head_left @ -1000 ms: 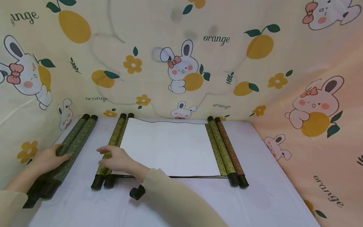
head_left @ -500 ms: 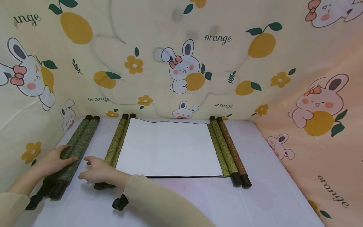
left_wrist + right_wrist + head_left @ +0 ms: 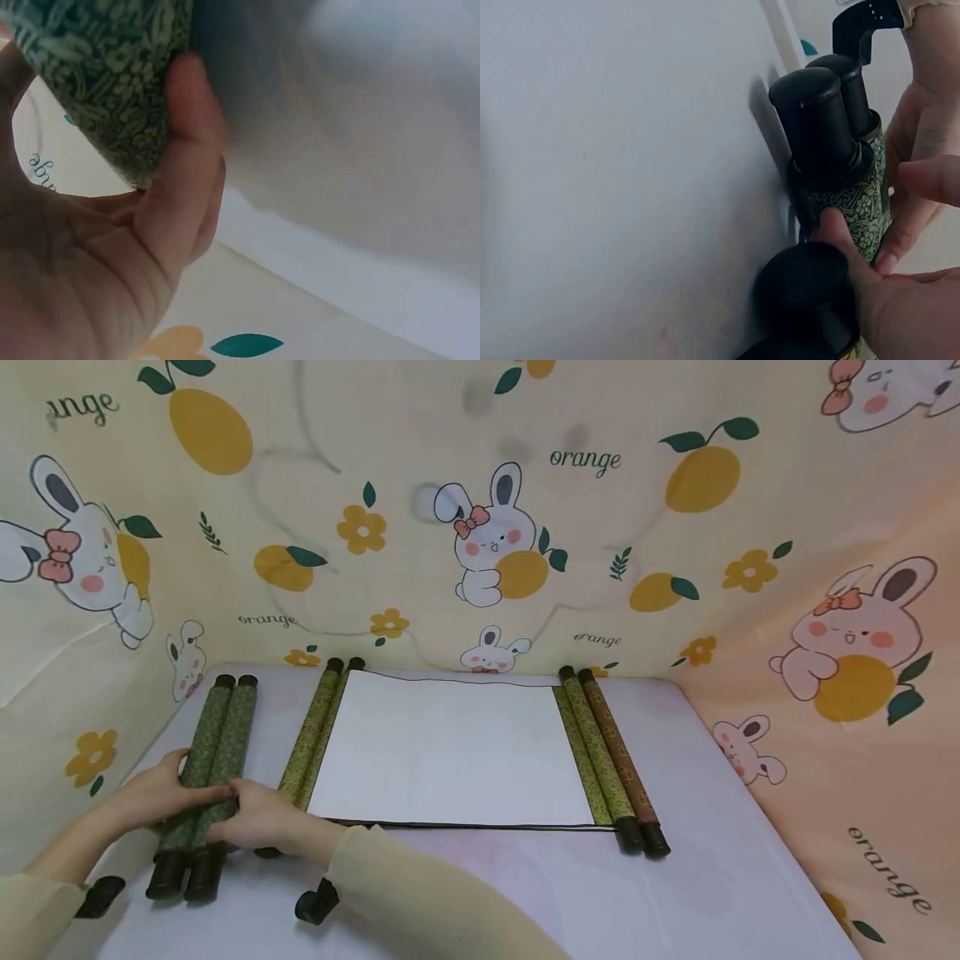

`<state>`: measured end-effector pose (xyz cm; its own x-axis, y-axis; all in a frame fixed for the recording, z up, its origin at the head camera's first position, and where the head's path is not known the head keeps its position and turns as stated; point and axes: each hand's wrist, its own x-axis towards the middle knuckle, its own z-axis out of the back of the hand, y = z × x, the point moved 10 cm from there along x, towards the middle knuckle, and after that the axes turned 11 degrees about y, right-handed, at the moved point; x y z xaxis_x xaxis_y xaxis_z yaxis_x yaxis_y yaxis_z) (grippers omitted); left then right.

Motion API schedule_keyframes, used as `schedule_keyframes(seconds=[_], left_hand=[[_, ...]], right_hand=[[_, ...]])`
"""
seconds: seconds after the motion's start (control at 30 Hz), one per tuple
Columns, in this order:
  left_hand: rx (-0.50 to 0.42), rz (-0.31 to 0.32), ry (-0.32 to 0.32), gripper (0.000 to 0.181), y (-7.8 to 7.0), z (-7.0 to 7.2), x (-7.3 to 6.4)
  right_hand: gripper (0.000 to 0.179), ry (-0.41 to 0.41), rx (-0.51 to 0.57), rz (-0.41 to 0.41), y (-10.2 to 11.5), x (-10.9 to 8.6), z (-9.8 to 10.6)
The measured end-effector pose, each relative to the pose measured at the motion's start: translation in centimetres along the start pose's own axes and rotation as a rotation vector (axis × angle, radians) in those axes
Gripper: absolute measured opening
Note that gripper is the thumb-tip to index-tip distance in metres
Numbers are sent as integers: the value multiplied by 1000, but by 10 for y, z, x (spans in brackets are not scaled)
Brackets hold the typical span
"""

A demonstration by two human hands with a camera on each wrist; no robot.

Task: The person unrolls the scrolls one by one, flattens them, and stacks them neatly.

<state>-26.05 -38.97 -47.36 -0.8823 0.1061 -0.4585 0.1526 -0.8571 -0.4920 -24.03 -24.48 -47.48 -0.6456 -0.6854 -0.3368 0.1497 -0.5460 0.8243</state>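
While left hand [image 3: 156,792] grips green scrolls [image 3: 227,752], right hand [image 3: 267,817] pinches one, forearms [image 3: 438,881] angled inward

loose cream-beige sleeves [image 3: 450,885], black wrist-worn cameras [image 3: 317,902], small pale dots [image 3: 874,12] on the left one, possibly holes

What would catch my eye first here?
Probably the cream, cloth-like backdrop printed with white bunnies and yellow oranges, rising behind the white table. Next, the wide white rectangular sheet lying between yellow-green patterned rods mid-table. Then, on the person's left, a pair of long dark-green patterned rolls with black ends, gripped by the left hand.
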Motion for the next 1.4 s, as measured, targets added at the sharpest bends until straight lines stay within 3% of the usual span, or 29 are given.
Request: schedule_keyframes(seconds=[0.17, 0.33, 0.57, 0.8, 1.03, 1.17, 1.3, 1.4], left_hand=[[-118, -2, 56, 120, -1, -5, -5], [-215, -37, 71, 108, -2, -5, -17], [-257, -57, 52, 107, -15, -8, -30], [-210, -109, -136, 108, -50, 2, -44], [-155, -283, -409, 98, -109, 13, -68], [-137, -372, -559, 100, -143, 15, -81], [-150, -447, -634, 103, -178, 9, -84], [-153, -499, -657, 104, -204, -1, -82]], right_hand=[[77, -10, -63, -16, -1, -4, 2], [81, -12, -109, -5, 1, -8, 2], [79, 0, -39, 53, -3, -21, 5], [87, 8, 58, 151, -4, -47, 25], [95, -78, 67, 319, -1, -77, 56], [94, -125, 165, 384, -7, -93, 73], [88, -208, 282, 457, -16, -110, 95], [83, -309, 270, 509, -24, -128, 114]])
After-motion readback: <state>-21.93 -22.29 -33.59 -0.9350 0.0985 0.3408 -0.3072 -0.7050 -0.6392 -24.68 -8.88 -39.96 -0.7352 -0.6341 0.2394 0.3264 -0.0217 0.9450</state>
